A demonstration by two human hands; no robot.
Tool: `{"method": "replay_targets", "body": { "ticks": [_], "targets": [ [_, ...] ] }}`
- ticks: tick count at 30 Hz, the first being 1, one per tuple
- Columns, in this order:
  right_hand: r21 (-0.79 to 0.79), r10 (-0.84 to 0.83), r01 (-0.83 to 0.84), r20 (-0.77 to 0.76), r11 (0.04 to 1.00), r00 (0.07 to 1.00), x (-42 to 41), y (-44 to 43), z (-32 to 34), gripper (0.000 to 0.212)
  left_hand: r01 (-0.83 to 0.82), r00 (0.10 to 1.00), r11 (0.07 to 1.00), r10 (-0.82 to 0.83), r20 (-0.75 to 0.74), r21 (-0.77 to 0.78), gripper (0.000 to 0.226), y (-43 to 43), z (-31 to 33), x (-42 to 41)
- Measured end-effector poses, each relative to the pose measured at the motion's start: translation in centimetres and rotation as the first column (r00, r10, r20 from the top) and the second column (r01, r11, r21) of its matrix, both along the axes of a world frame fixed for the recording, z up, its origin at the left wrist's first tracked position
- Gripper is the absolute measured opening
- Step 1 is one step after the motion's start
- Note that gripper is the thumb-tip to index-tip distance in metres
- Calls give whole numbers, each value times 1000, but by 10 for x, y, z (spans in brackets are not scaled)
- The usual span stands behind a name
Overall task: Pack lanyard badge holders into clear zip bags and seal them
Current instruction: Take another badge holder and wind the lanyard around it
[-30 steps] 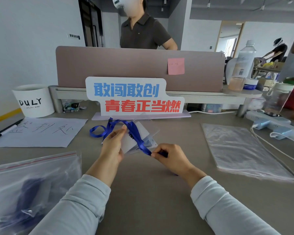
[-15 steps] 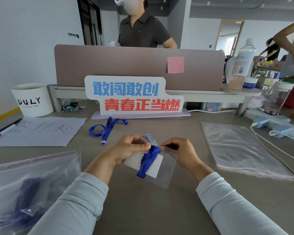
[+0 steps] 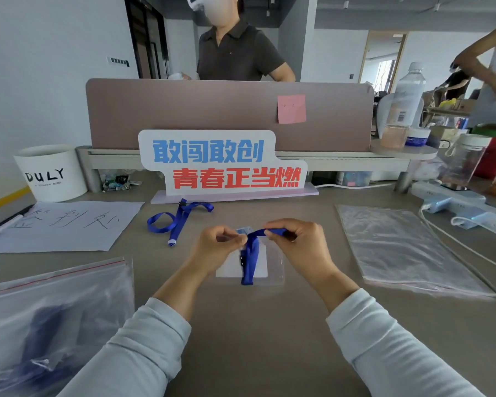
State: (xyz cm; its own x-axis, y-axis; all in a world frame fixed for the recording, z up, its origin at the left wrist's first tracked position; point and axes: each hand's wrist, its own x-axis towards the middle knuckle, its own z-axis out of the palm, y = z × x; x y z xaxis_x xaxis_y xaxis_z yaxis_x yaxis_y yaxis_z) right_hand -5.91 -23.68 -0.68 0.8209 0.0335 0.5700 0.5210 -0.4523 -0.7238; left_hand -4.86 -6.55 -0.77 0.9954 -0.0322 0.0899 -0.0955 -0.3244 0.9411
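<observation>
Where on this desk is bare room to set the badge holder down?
Bare desk between the sleeves, and the strip between the right hand and the empty bags. Crowded: left side with filled bag, paper, loose lanyard; far right with power strip.

The left hand (image 3: 215,247) and right hand (image 3: 301,245) pinch a blue lanyard (image 3: 251,262) above its clear badge holder (image 3: 274,269) (white card inside); empty zip bags (image 3: 407,247) lie right on the counter (image 3: 255,325), a filled zip bag (image 3: 55,310) left.
</observation>
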Motion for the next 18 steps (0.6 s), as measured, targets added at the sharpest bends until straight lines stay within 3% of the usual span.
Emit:
{"method": "replay_targets", "body": {
  "ticks": [5, 9, 15, 18],
  "targets": [
    [-333, 149, -88, 162, 939, 975, -1, 2, -13, 22, -222, 975, 919, 199, -104, -325, 15, 0, -8, 6],
    [-519, 185, -32, 246, 854, 952, -2, 9, -16, 23, -291, 954, 842, 221, -202, -454, 15, -2, -9, 7],
    [-676, 186, 83, 316, 732, 930, -6, 8, -20, 44, -334, 932, 743, 166, -323, -580, 4, -3, -10, 8],
    [-618, 158, 184, 456, 764, 876, -7, 8, -21, 35, -310, 924, 742, 88, -373, -594, 19, -10, -8, 5]
  ]
}}
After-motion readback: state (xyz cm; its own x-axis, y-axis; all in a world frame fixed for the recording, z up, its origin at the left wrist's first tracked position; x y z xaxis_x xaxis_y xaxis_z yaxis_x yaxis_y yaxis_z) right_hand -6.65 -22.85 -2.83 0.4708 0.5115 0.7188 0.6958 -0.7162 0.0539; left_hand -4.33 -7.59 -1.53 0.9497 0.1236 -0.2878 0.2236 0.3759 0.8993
